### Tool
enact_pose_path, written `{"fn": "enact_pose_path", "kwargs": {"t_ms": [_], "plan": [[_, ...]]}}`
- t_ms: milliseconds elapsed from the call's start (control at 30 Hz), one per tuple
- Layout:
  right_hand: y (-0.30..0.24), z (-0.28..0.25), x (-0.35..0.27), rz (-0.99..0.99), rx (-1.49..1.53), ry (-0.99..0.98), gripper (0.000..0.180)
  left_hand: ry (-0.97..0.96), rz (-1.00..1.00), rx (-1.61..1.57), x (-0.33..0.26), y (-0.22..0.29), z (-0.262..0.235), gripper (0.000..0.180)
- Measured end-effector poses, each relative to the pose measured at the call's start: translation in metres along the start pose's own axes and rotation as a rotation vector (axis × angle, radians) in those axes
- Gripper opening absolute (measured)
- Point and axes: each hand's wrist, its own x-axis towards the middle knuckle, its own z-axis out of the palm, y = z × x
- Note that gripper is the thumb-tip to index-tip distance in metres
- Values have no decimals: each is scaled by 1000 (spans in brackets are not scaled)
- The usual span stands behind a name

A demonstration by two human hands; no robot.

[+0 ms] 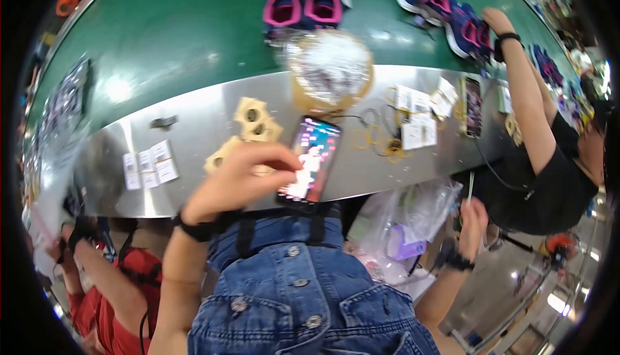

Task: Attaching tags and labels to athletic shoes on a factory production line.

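My left hand (242,177) is over the lower left side of a phone (314,161) with a lit, colourful screen. Its thumb and bent fingers are slightly apart, with nothing visible between them; whether they touch the glass is unclear. Low on the right, beside the bench, my right hand (474,227) pinches a thin pale stick (471,185) that points up. Motion smears this hand a little. Beyond the phone sits a round yellowish bundle in clear plastic wrap (330,64). Tan card pieces with dark round marks (253,117) lie by my left hand.
Navy-and-pink shoes (303,5) stand on the green belt (174,26). White tag stacks (150,165), yellow rubber bands (365,139) and a second phone (472,106) lie on the metal ledge. A plastic bag (407,206) hangs below. Co-workers sit on both sides; the right one's hand (497,20) reaches shoes.
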Motion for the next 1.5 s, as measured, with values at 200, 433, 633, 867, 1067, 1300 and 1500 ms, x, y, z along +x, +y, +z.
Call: {"fn": "enact_pose_path", "kwargs": {"t_ms": [200, 433, 633, 867, 1067, 1300, 1500], "plan": [[-51, 93, -120, -72, 237, -334, 37, -371, 108, -180, -9, -19, 43, 16], [-142, 301, -143, -1187, -286, -247, 44, 337, 273, -801, -16, -9, 26, 32], [-160, 361, -159, -1222, -218, -575, 38, 659, 235, -701, -35, -55, -67, 26], [-120, 368, -175, -1138, -769, -814, 25, 633, -86, 217, -38, -107, -114, 29], [-111, 382, -166, -866, -776, -932, 23, 798, 143, 571, -29, -116, -114, 19], [-119, 369, -144, -646, -677, -1118, 18, 716, -189, 664, -25, -94, -115, 23], [-125, 353, -140, -429, -371, -1036, 19, 655, -313, 488, -24, -96, -124, 25]]}}
